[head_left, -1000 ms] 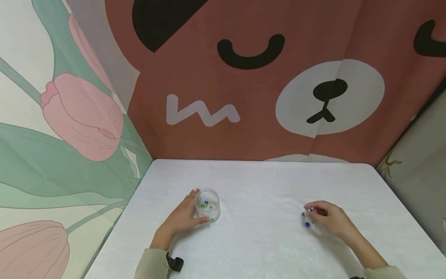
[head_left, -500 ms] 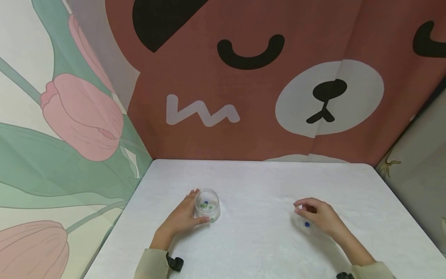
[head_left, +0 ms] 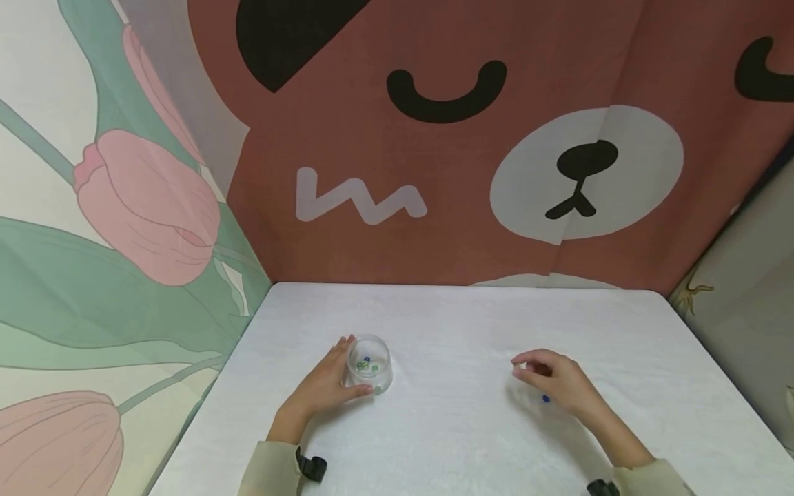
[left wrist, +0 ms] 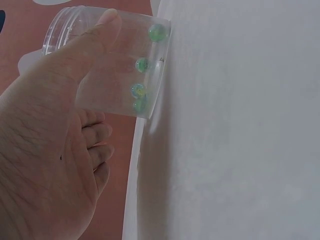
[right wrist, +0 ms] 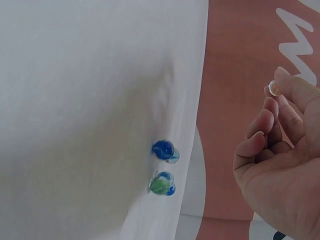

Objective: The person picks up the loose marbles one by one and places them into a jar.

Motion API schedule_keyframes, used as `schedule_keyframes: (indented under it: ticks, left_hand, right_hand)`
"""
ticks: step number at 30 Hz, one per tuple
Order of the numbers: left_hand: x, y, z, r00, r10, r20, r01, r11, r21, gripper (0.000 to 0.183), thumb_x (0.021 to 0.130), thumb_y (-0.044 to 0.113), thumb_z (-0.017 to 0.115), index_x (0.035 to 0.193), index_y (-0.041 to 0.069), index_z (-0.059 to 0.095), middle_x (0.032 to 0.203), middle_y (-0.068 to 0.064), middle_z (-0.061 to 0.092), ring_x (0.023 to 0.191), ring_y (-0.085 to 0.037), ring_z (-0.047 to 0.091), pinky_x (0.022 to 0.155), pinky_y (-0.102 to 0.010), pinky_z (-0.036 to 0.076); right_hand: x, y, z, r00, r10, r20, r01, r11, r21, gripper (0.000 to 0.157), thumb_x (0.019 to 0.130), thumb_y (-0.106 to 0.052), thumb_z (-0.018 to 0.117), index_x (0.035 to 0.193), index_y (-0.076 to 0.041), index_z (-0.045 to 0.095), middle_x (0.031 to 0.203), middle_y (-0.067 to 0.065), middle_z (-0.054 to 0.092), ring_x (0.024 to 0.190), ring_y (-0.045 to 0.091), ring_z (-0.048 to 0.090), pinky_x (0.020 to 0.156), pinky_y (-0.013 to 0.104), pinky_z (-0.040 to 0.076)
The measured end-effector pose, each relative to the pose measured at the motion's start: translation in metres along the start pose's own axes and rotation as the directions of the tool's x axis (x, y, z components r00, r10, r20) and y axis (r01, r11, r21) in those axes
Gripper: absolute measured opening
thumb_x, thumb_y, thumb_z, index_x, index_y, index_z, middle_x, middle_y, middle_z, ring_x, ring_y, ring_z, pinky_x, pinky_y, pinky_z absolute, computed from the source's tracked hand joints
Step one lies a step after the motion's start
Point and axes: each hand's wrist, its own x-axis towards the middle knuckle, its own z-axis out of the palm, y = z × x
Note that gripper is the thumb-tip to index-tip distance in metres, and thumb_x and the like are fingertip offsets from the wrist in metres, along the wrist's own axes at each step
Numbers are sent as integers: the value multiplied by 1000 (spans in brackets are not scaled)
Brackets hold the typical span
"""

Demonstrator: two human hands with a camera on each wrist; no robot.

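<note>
Now the left hand (head_left: 322, 389) is wrapped around the clear jar (head_left: 369, 373), thumb on its near side and fingers round the far side, and it stands upright on the table (head_left: 459, 441), left of centre and toward the near edge. A few green and blue marbles (left wrist: 141, 75) sit on the jar's bottom.

Over on the right, the right hand (head_left: 558, 386) hangs just above the table with its fingers curled in, and the wrist view shows a pale marble (right wrist: 273, 88) pinched between thumb and fingertips. The hand is up off the cloth, so that marble is in the air, not resting.

The jar lies to the left of that pinched marble, well apart, across the middle of the table, its open mouth facing up. The right hand carries the marble; the left is the one at the jar.

Two more marbles, a blue one (right wrist: 163, 149) and a green-and-blue one (right wrist: 161, 184), lie on the table below the right hand, close together; only one shows in the head view.
</note>
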Motion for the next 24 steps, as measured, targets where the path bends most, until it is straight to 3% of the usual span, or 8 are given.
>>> schedule_keyframes:
  ticks: [13,24]
  left_hand:
    - [-1,4,-1,1000,-25,6,25,1000,2,116,76,70,75,163,15,21,168,-8,21,156,-27,19,124,-52,24]
    - [-1,4,-1,1000,-22,0,22,1000,-1,115,76,69,76,162,14,23,168,-5,22,156,-26,18,124,-51,23]
  right_hand:
    - [9,-3,15,997,-80,-17,81,995,50,20,90,-24,79,105,-11,76,82,-3,58,73,5,51,62,21,46]
    - [16,-16,27,996,-94,-2,94,991,92,18,90,-24,79,104,-13,77,82,-3,58,74,6,51,63,21,46]
